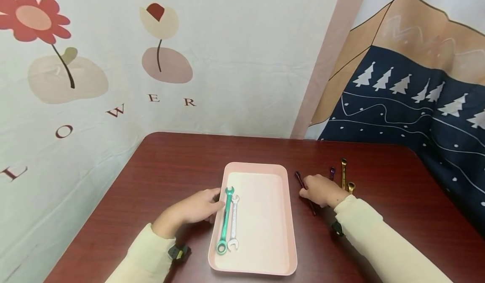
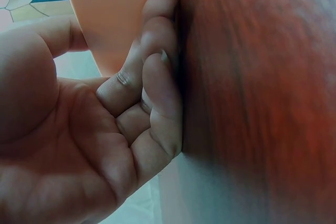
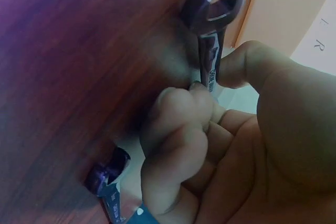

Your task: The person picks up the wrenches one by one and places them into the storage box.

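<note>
A person in cream sleeves works at a dark red counter [image 1: 159, 165], both hands low over the wood. Nearest, a pink tray [image 1: 265, 215] sits in the middle, holding a green wrench [image 1: 226, 220] and a silver wrench [image 1: 233, 223] side by side along its left wall, ring ends toward the near rim. The left hand [image 1: 197, 209] rests just left of the tray, its fingers [image 2: 157, 77] loosely curled against the tray's outer wall and gripping nothing; the left wrist view shows the fingertips between pink wall and counter.

To the right of the tray, the right hand [image 1: 322, 190] lies on a dark purple wrench [image 1: 304, 189] on the counter. The right wrist view shows thumb and curled fingers [image 3: 178, 124] pinching the shank, the open jaw end sticking out beyond the fingertips toward the far side. The hand hides the middle of the tool in the head view; only its two ends show.

Farther right, close behind the knuckles, a second purple wrench [image 1: 332, 173] and a gold wrench [image 1: 344, 173] lie on the counter, their near ends partly hidden by the hand. Printed flower and mountain cloths hang behind.
</note>
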`<act>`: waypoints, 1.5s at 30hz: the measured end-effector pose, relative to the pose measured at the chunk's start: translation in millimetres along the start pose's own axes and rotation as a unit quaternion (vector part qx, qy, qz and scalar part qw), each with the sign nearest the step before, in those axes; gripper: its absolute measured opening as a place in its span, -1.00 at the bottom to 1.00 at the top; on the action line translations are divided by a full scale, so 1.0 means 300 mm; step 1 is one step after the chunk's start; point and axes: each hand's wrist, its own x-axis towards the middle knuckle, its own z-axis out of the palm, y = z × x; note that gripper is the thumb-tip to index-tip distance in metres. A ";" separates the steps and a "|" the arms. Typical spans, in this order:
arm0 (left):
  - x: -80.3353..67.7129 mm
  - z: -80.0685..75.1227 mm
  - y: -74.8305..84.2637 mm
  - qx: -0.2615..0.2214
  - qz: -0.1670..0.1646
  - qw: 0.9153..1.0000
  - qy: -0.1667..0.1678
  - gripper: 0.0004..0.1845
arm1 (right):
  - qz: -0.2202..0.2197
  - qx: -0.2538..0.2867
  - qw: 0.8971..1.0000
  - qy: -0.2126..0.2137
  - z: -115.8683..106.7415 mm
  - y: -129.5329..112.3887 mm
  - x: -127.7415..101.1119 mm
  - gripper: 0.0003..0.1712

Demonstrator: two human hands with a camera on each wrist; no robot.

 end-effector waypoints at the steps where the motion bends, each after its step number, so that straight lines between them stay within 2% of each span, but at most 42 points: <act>1: 0.000 0.001 0.000 0.000 0.000 1.000 -0.001 -0.52 | 0.000 0.001 1.000 0.000 0.000 -0.001 -0.001 -0.76; 17: -0.007 0.005 0.007 0.005 0.004 1.000 0.007 -0.58 | 0.003 0.013 1.000 0.011 0.003 0.002 -0.008 -0.76; 24: 0.001 0.005 0.002 0.003 0.003 1.000 0.004 -0.55 | -0.014 -0.007 0.998 0.068 0.003 0.003 -0.008 -0.68; 31: 0.003 0.004 -0.001 0.009 0.001 1.000 0.005 -0.54 | -0.053 0.083 0.988 0.121 -0.009 -0.017 -0.015 -0.63; 37: -0.003 0.003 0.005 0.008 0.004 1.000 0.007 -0.52 | -0.056 0.198 0.973 0.109 -0.026 -0.069 -0.047 -0.66; 45: -0.001 0.005 0.003 0.004 0.001 1.000 0.008 -0.51 | -0.068 0.280 0.951 0.113 -0.031 -0.147 -0.081 -0.75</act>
